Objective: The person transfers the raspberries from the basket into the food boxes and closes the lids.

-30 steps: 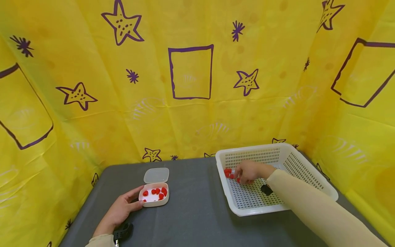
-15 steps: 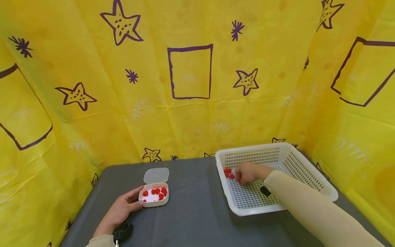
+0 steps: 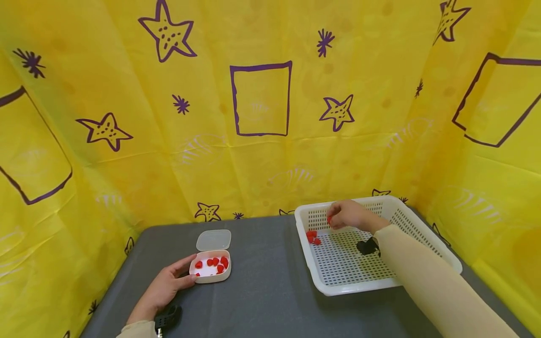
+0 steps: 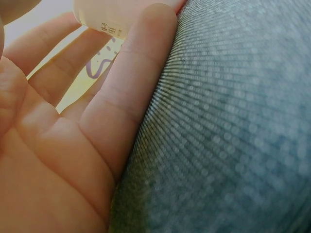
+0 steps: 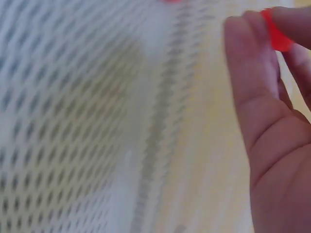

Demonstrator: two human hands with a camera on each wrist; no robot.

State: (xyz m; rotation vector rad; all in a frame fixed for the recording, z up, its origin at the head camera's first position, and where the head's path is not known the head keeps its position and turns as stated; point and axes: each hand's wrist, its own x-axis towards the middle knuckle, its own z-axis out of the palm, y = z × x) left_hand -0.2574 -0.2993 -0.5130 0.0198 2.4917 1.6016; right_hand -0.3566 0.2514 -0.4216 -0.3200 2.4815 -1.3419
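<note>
My left hand (image 3: 166, 285) holds the left end of a small cream lunch box (image 3: 215, 280), thumb at the front and fingers at the back. Several small red pieces (image 3: 224, 261) lie on its pale bottom. Behind the box its translucent lid (image 3: 213, 240) lies flipped back. Over the back left of a white perforated basket (image 3: 359, 288), my right hand (image 3: 351, 214) pinches one red piece (image 5: 278, 35) between thumb and fingertips. More red pieces (image 3: 312, 236) lie in the basket's left corner. In the left wrist view the fingers reach along the box wall.
Both things stand on a dark grey cloth-covered table (image 3: 258, 277), the basket at the right. A yellow curtain (image 3: 262, 178) with purple drawings closes off the back and sides. Black wrist straps (image 3: 368, 246) are on both arms.
My right hand has lifted from the basket floor and moved back, now with a red piece between its fingers. The left hand and box stay put.
</note>
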